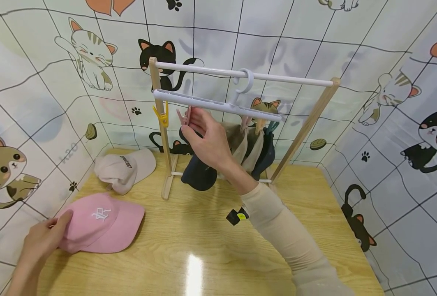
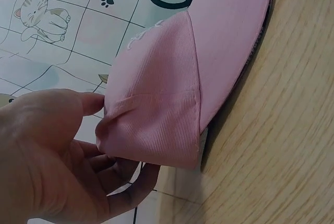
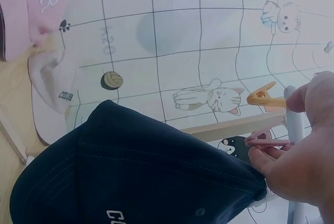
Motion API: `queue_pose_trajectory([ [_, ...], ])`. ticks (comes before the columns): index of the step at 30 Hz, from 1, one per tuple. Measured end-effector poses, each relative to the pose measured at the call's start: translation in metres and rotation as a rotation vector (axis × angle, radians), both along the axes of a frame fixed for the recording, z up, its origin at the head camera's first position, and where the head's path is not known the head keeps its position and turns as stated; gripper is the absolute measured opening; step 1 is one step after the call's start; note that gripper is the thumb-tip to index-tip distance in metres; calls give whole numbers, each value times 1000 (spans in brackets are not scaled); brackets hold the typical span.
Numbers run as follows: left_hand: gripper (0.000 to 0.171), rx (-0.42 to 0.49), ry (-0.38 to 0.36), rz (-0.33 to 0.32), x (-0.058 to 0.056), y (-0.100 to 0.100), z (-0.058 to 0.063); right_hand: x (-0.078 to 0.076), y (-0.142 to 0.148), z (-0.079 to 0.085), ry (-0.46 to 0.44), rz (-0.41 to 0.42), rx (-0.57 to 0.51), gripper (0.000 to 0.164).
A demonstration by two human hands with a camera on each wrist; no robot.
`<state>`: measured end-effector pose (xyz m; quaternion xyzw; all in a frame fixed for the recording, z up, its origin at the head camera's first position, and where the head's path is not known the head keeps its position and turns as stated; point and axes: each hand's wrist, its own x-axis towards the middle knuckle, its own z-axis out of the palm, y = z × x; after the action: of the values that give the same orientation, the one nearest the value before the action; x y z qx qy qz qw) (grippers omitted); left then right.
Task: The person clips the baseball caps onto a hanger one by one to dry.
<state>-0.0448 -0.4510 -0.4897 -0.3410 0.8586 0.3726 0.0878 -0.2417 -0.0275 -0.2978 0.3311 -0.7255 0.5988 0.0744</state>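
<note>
My left hand pinches the back edge of the pink cap, thumb on top and fingers underneath; its brim lies toward the table in the left wrist view. My right hand is up under the white hanger, its fingertips right at a pink clothespin. Below that hand hangs a navy cap, its upper end close to the fingers. A yellow clothespin hangs farther left. More clothespins on the right side carry a beige cap and a dark cap, partly behind my forearm.
The hanger hooks over the white rod of a wooden-legged rack. A cream cap lies on the wooden table at the back left. A black tag lies near my right sleeve. Cat-print sheeting surrounds the table.
</note>
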Motion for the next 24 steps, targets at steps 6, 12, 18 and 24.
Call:
queue_pose_trajectory([
  [6,94,-19,77,-8,-5,4,1,0,-1,1,-15,1,-39,50],
  [12,88,-37,152,-25,-12,9,1,1,-2,4,-69,1,-96,45],
  [18,85,11,226,-21,-21,18,5,2,-1,7,-107,-29,-109,44],
  [24,79,78,355,-58,-23,25,10,4,-2,10,-109,-57,-117,44],
])
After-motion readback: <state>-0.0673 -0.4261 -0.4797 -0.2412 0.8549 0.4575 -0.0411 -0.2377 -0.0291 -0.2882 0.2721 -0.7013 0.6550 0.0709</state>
